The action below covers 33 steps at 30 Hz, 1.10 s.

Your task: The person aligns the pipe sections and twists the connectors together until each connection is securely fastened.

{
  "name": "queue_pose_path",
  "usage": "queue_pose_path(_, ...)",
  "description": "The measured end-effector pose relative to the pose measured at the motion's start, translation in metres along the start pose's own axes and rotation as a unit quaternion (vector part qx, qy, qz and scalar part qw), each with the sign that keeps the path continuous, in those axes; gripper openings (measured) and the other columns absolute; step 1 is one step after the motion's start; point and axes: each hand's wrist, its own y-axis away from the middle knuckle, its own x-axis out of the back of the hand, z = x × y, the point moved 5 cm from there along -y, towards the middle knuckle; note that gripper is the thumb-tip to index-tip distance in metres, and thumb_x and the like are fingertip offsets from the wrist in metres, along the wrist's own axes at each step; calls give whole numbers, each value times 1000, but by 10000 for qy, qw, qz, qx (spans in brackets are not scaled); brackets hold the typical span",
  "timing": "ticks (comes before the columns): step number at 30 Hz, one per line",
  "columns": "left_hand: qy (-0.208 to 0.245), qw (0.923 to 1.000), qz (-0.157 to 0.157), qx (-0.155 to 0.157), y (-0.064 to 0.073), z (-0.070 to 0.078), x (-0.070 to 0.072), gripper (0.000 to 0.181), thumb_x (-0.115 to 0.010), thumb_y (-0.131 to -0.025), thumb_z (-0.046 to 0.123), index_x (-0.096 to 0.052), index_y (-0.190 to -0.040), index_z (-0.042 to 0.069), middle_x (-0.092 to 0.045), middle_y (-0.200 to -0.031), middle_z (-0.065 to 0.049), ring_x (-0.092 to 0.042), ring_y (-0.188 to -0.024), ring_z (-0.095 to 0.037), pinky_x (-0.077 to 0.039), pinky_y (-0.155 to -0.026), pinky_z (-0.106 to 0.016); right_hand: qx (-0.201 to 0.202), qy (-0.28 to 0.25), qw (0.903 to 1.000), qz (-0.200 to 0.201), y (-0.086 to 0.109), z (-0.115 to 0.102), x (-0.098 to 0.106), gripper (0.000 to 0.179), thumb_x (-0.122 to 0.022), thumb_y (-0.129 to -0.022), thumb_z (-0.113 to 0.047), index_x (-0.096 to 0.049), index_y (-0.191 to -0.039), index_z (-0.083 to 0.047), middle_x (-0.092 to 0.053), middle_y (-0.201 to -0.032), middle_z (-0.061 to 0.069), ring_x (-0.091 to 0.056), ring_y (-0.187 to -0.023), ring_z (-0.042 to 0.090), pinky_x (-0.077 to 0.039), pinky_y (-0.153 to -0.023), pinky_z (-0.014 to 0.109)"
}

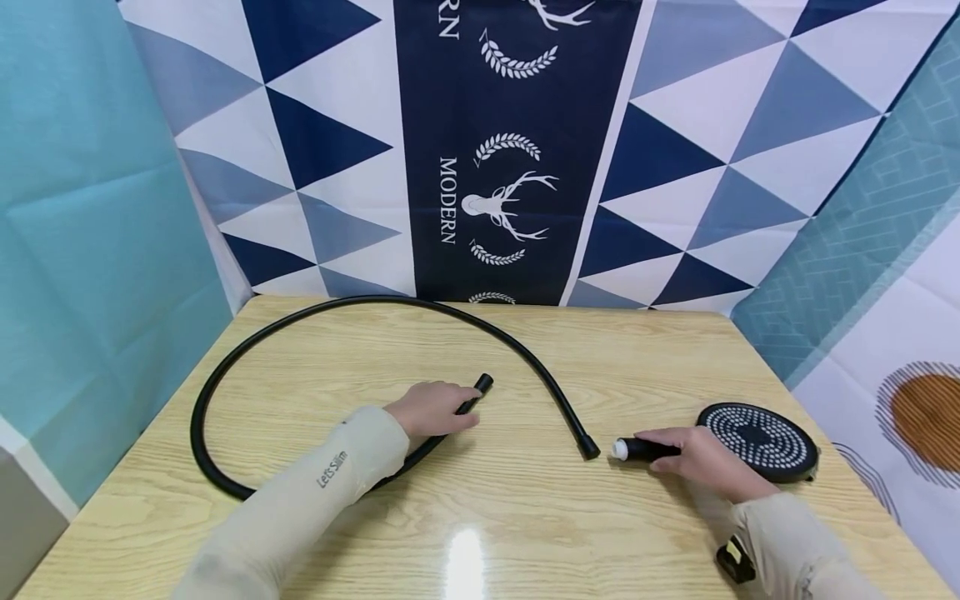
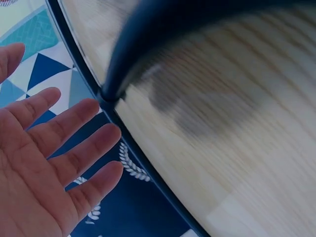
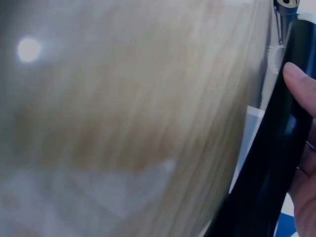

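A long black shower hose point(image 1: 197, 425) lies in a wide loop on the wooden table. My left hand point(image 1: 431, 408) is over one of its ends point(image 1: 485, 383), with thumb and fingers on either side. In the left wrist view the fingers are extended and spread, with the hose point(image 2: 121, 64) beyond their tips. At the right, my right hand point(image 1: 705, 462) holds a black shower head point(image 1: 757, 442) by its handle point(image 3: 276, 133), thumb point(image 3: 301, 86) along it. The round spray face points up, and a white tip point(image 1: 620, 450) shows at the handle's end.
The hose's other end point(image 1: 589, 448) lies just left of the handle's white tip. A patterned cloth point(image 1: 517, 167) hangs behind the wooden table point(image 1: 480, 533). Teal sheets point(image 1: 97, 208) stand along the sides.
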Motion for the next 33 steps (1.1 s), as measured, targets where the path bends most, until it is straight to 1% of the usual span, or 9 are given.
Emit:
queue_pose_path(3, -79, 9998, 74, -167, -6, 9, 2, 48, -53, -100, 35, -50, -142, 12, -62, -128, -11, -57, -121, -27, -45, -97, -47, -110, -143, 9998, 6, -6, 0, -1, 45, -79, -79, -14, -67, -121, -2, -69, -112, 17, -65, -104, 39, -51, -83, 49)
queue_pose_path(8, -237, 9992, 82, -309, -14, 20, 3, 45, -54, -100, 35, -52, -140, 15, -63, -127, -6, -57, -120, -25, -45, -98, -45, -54, -277, 9996, -60, -14, -2, -5, 46, -77, -82, -14, -65, -124, -1, -67, -114, 21, -62, -107, 41, -49, -86, 52)
queue_pose_path(9, -269, 9990, 66, -347, -15, 22, 3, 44, -53, -100, 35, -54, -139, 16, -61, -131, -5, -57, -120, -24, -46, -97, -45, -76, -314, 9994, -82, -16, -2, -6, 47, -77, -82, -16, -65, -125, -1, -67, -114, 21, -62, -107, 41, -49, -87, 52)
queue_pose_path(13, -358, 9972, -70, -659, -19, 28, -1, 33, -53, -100, 33, -64, -129, 22, -63, -129, 2, -57, -121, -20, -46, -97, -42, -354, -595, 9975, -167, -23, 1, -10, 51, -78, -82, -26, -65, -125, -3, -67, -115, 22, -61, -109, 41, -48, -88, 52)
queue_pose_path(17, -388, 9942, -203, -977, -21, 36, -3, 27, -53, -101, 31, -71, -120, 25, -66, -122, 7, -57, -120, -15, -46, -98, -37, -633, -857, 9943, -54, -27, 4, -12, 54, -79, -82, -28, -64, -127, -3, -65, -118, 25, -59, -111, 42, -48, -87, 51)
queue_pose_path(23, -412, 9920, -215, -1171, -21, 48, 1, 25, -54, -100, 30, -73, -116, 23, -68, -117, 8, -58, -117, -11, -45, -98, -33, -725, -959, 9927, 55, -28, 4, -11, 55, -78, -82, -32, -64, -126, -3, -64, -118, 25, -60, -111, 41, -48, -88, 50)
queue_pose_path(27, -579, 9879, 24, -1441, -22, 55, 2, 26, -53, -100, 29, -73, -115, 22, -69, -115, 9, -61, -113, -9, -48, -93, -30, -662, -819, 9944, 115, -26, 4, -9, 55, -79, -81, -34, -65, -125, -4, -66, -116, 24, -61, -108, 40, -48, -87, 51)
queue_pose_path(30, -769, 9821, 352, -1682, -22, 62, 5, 25, -53, -100, 27, -74, -111, 21, -71, -109, 10, -65, -101, -6, -50, -83, -26, -550, -745, 9954, 256, -25, 5, -6, 52, -79, -81, -32, -66, -124, -5, -67, -115, 22, -63, -106, 38, -50, -84, 49)
queue_pose_path(33, -957, 9775, 574, -1791, -24, 69, 9, 24, -53, -100, 26, -75, -109, 21, -72, -102, 11, -65, -90, -2, -50, -75, -24, -332, -584, 9967, 460, -28, 5, -2, 49, -79, -82, -30, -67, -122, -4, -68, -113, 20, -64, -104, 38, -50, -84, 49)
